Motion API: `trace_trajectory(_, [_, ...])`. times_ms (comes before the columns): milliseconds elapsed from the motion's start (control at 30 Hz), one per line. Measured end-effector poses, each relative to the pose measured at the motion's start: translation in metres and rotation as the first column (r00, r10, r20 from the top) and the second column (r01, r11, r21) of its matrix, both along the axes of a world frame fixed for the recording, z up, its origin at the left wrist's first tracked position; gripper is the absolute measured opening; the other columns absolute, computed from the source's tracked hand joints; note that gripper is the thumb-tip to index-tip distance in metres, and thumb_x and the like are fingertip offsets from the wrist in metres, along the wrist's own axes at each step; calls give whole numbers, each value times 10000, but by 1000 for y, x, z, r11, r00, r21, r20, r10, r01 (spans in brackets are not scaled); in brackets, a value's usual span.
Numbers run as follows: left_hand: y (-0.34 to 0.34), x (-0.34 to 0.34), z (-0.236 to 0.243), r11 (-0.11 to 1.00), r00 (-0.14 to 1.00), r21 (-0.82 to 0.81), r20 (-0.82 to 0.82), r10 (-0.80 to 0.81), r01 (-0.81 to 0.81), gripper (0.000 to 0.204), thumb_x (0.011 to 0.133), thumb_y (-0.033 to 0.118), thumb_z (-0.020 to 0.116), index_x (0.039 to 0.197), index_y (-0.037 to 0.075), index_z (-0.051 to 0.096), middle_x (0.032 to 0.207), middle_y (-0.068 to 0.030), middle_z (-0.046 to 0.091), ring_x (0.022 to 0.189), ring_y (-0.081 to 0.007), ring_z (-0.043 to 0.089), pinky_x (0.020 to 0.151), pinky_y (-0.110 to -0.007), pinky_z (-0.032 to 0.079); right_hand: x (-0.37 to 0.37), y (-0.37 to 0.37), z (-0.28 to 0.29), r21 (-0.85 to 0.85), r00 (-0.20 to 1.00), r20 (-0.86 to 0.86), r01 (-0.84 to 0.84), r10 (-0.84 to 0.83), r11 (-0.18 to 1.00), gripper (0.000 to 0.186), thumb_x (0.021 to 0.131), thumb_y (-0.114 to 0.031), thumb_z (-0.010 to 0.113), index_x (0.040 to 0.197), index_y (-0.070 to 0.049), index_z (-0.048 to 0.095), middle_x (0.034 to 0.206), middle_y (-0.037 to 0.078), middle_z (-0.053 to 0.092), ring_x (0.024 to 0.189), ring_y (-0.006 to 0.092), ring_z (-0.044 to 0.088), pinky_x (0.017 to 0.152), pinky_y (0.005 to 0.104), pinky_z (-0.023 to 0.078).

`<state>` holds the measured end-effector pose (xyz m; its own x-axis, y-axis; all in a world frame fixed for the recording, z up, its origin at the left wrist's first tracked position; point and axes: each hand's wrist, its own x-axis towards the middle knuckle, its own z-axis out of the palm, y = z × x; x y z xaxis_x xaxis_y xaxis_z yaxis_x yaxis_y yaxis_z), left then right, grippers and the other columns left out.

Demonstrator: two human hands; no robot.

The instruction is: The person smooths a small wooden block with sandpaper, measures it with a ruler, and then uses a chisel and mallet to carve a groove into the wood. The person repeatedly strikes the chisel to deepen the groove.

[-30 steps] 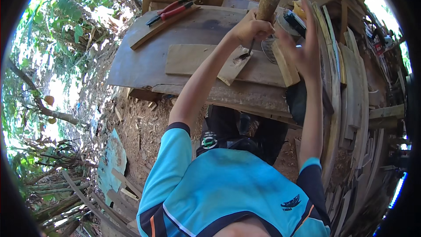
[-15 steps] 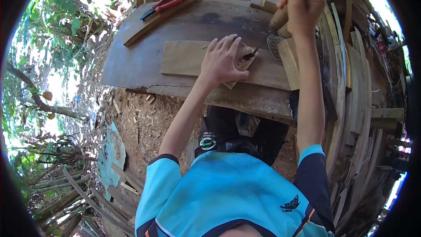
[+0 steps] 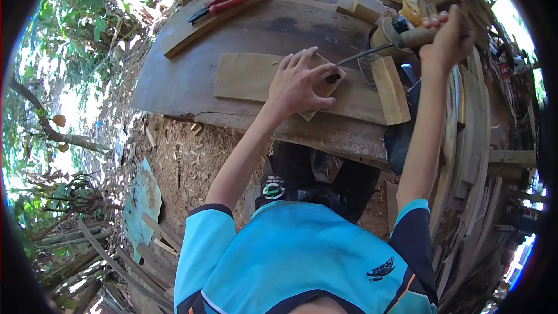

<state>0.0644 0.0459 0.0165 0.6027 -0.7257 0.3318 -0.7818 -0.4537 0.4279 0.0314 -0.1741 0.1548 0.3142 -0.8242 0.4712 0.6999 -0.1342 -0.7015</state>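
My left hand [image 3: 295,83] holds a small pale wooden block [image 3: 338,84] against a flat board [image 3: 241,78], fingers laid over it and thumb apart. The block sits at an angle, and a dark patch shows on its exposed end. In my right hand [image 3: 450,40], closed, is a wooden-handled tool [image 3: 419,36] with a long, thin metal shaft. The shaft slopes down leftward to the block beside my left fingers; the exact shape of its tip cannot be made out. Both pieces of wood rest on the worn wooden bench [image 3: 174,90].
Red-handled pliers [image 3: 226,3] lie on a wood strip [image 3: 195,35] at the far left of the bench. A short wooden piece [image 3: 389,90] and a round container [image 3: 381,38] are to the right. Planks [image 3: 474,139] line the right side; chips cover the ground [image 3: 192,163].
My right hand has moved rightward and down with the tool, whose metal shaft now shows reaching to the block. My left hand stays nearly in place on the block.
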Motion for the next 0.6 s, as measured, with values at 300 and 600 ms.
trace_trajectory(300, [1, -8, -6, 997, 1000, -80, 28, -4, 6, 495, 623, 428, 709, 1064, 225, 613, 1289, -110, 422, 1239, -328, 318, 992, -429, 304, -19, 43, 11, -431, 994, 7, 99, -106, 897, 153, 822, -53, 566, 883, 6, 440, 527, 64, 505, 432, 108, 492, 416, 236, 430])
trace_trajectory(600, [-6, -39, -4, 967, 969, -89, -78, 234, -240, 671, 597, 415, 725, 1135, 89, 491, 1298, -85, 415, 1251, -294, 308, 977, -430, 319, -13, 57, -2, -458, 996, -50, 42, -73, 888, 164, 839, -52, 552, 917, 6, 420, 517, 64, 523, 440, 96, 513, 435, 204, 418])
